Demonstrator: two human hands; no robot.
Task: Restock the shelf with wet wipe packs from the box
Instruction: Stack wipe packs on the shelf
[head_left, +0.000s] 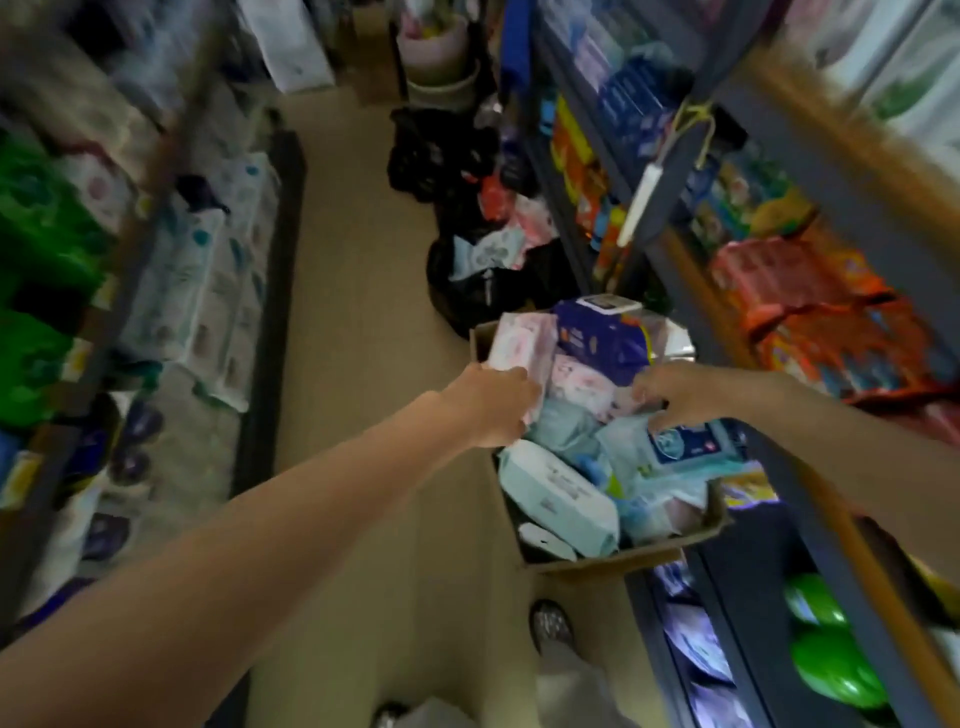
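Note:
An open cardboard box (613, 564) stands on the floor against the right-hand shelf, filled with several wet wipe packs in pink, pale blue and dark blue. My left hand (493, 402) is closed around a pink pack (517, 345) at the box's far left corner. My right hand (675, 397) reaches in from the right, fingers curled on a pale blue pack with a dark blue label (675, 441). A white-topped pale blue pack (558, 493) lies at the box's near left. The view is blurred.
Dark metal shelves (810, 156) on the right carry orange, red and blue packs. Left shelves (218, 270) hold white and green packs. Black bags (447, 156) with goods sit on the beige floor beyond the box. My shoe (551, 623) is near the box.

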